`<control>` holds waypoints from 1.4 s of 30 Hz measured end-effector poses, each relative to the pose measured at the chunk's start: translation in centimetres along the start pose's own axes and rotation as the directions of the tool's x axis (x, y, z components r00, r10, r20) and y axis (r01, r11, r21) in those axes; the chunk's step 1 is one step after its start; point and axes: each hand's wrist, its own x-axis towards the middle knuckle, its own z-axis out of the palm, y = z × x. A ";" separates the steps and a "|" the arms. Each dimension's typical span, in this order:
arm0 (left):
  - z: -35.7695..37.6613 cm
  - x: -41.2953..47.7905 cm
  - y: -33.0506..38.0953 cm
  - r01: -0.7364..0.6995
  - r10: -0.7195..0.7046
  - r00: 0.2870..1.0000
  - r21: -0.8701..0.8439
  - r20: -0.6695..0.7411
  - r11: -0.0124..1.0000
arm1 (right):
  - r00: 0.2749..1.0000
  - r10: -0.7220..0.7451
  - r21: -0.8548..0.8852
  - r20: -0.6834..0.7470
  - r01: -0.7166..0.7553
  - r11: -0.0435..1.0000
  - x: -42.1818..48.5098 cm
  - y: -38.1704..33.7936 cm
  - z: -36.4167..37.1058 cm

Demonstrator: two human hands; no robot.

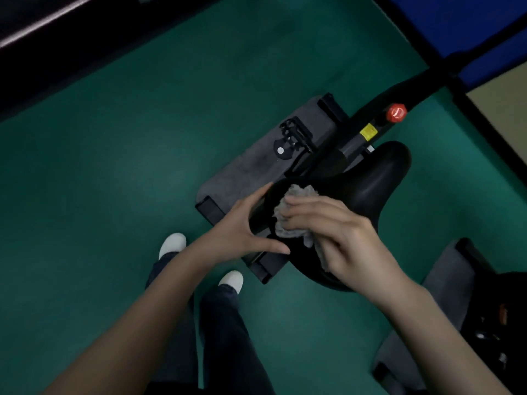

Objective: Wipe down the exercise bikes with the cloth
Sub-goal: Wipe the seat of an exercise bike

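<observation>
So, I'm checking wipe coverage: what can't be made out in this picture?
Head view only:
- Saddle surface beneath the cloth and right hand: covered by them.
- Yellow label wording: too small and blurred.
- Front of the bike frame: runs into darkness at the upper right.
- Second bike: cut off by the right edge, too dark for detail.

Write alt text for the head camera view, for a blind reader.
Seen from above, a person's right hand holds a grey cloth against a black bike seat while the left hand touches the seat's edge. The bike stands on a grey mat on a green floor.
</observation>
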 end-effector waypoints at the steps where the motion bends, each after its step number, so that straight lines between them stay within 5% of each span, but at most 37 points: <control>1: 0.0 -0.1 0.1 -0.003 0.003 1.000 0.004 -0.002 1.000 | 1.000 -0.003 0.014 0.000 0.003 1.000 0.1 0.2 -0.1; 13: 0.2 -0.1 -0.4 -0.003 0.003 1.000 -0.076 0.008 0.997 | 0.995 -0.038 0.064 0.094 0.032 0.997 0.4 -0.3 -1.1; 18: 0.2 -0.1 -0.2 -0.049 0.052 0.998 -0.142 0.023 0.989 | 0.990 0.137 -0.100 0.023 -0.134 0.986 5.0 1.3 -1.4; 24: 0.3 0.1 -0.5 -0.071 0.071 0.997 -0.138 -0.004 0.988 | 0.927 0.340 -0.217 0.157 -0.303 0.928 9.5 2.4 -0.9; 33: 0.4 0.0 -0.7 -0.035 0.034 0.999 -0.207 -0.008 0.978 | 0.796 0.129 -0.014 0.591 -0.150 0.989 10.0 -0.6 -1.1; 42: -0.5 0.0 -0.8 -0.026 0.036 0.997 -0.134 0.073 0.991 | 0.743 0.045 0.068 0.667 -0.122 0.990 8.1 -0.8 -2.2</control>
